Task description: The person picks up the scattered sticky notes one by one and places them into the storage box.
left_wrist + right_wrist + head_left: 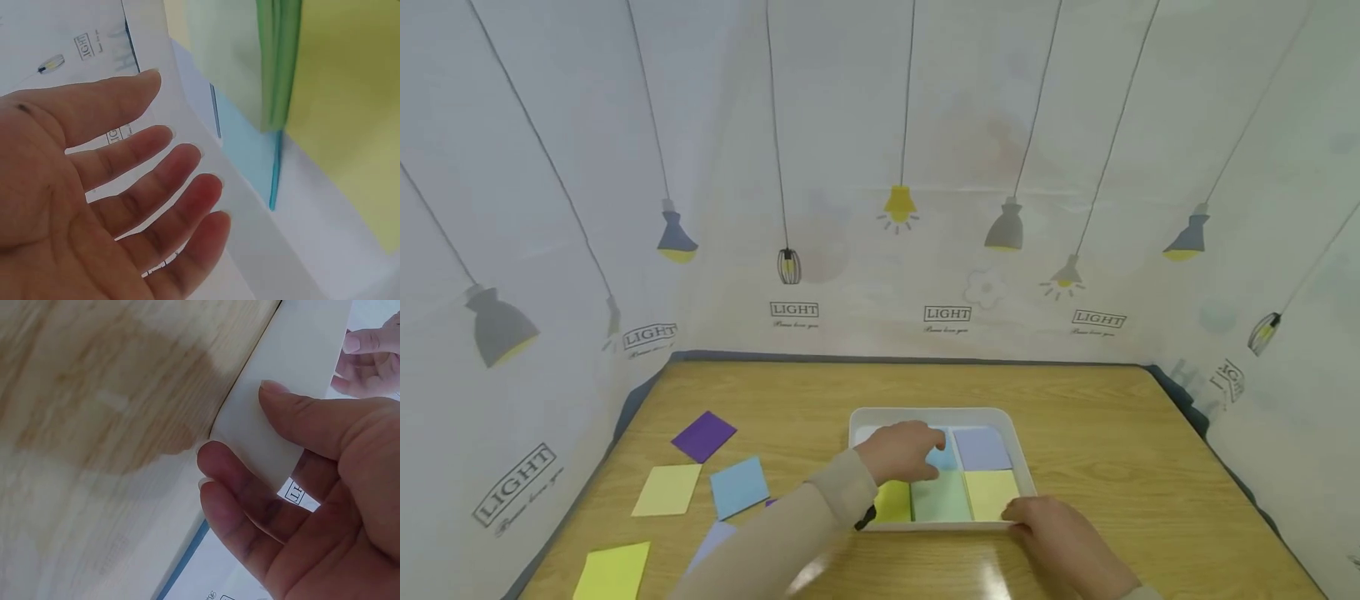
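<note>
- White tray (925, 413) sits on wooden worktop (1112, 433), roughly mid-width, betw. far edge & near edge.
- L hand (904, 450) hangs over tray's L half; fingers slightly apart & loosely bent, thumb held away from them. Can't tell from head view if any fingertip touches paper.
- R hand (1063, 533) pinches tray at its near R corner: L-wrist side aside, R wrist view shows thumb on one face of the wall, fingertips round the other.
- Tray near row, L to R: yellow-green pad (893, 504) by near L corner, pale green pad (943, 497) in middle, pale yellow pad (990, 493) by near R corner.
- Tray far row: lt blue pad (945, 454) in middle, partly behind L hand; lavender pad (983, 450) at far R corner.
- Loose on worktop, toward its L edge: purple sheet (703, 437) farthest back, cream sheet (667, 490) nearer, blue sheet (741, 487) just R of that.
- Bright yellow sheet (612, 573) nr worktop's near L corner, cut by frame; lilac sheet (710, 542) part-hidden by L sleeve (790, 533).
- Pale wall covering (850, 125) w/ printed lamps & "LIGHT" signs stands along worktop's far, L & R edges.
</note>
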### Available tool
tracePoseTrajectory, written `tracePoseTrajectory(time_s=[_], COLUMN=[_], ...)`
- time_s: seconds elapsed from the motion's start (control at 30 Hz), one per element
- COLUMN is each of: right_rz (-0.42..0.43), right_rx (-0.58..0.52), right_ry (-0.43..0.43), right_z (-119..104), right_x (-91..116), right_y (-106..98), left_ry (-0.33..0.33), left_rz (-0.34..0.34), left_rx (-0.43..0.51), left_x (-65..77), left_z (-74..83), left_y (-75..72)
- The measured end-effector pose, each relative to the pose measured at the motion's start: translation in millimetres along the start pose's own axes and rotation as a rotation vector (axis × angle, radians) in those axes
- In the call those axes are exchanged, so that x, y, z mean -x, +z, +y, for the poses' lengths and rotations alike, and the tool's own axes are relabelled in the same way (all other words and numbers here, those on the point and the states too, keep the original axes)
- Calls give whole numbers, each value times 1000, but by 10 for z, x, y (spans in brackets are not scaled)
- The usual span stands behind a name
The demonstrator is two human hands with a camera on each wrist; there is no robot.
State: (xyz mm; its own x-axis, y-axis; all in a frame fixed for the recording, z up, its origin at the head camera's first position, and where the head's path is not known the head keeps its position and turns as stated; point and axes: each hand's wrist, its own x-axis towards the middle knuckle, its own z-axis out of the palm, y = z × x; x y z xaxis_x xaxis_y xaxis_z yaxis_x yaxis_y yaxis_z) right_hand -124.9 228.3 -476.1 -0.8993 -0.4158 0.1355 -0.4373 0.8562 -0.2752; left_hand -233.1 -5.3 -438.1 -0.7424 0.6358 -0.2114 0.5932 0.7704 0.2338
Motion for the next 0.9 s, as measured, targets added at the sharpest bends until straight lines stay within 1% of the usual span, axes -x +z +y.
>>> tracePoseTrajectory(time_s=[0.17,0.33,0.47,0.6,0.77,0.9], right_rz=[-21,-32,-44,-57,-56,-58], right_rx=[5,19,9,9,45,63], right_ry=[17,4,19,13,4,19], right_z=[-7,-2,4,9,-8,-13], right_x=[1,-9,-18,-26,-44,-53], right_y=[-12,2,18,16,1,-10], left_ry=[-8,23,34,6,-43,-55], left_rz=[21,58,91,118,144,160], left_rx=[21,60,91,105,129,153], left_x=[90,178,234,299,434,512], left_z=[-89,-183,-264,-352,-463,-562], left_y=[-36,-106,-144,-178,-287,-327])
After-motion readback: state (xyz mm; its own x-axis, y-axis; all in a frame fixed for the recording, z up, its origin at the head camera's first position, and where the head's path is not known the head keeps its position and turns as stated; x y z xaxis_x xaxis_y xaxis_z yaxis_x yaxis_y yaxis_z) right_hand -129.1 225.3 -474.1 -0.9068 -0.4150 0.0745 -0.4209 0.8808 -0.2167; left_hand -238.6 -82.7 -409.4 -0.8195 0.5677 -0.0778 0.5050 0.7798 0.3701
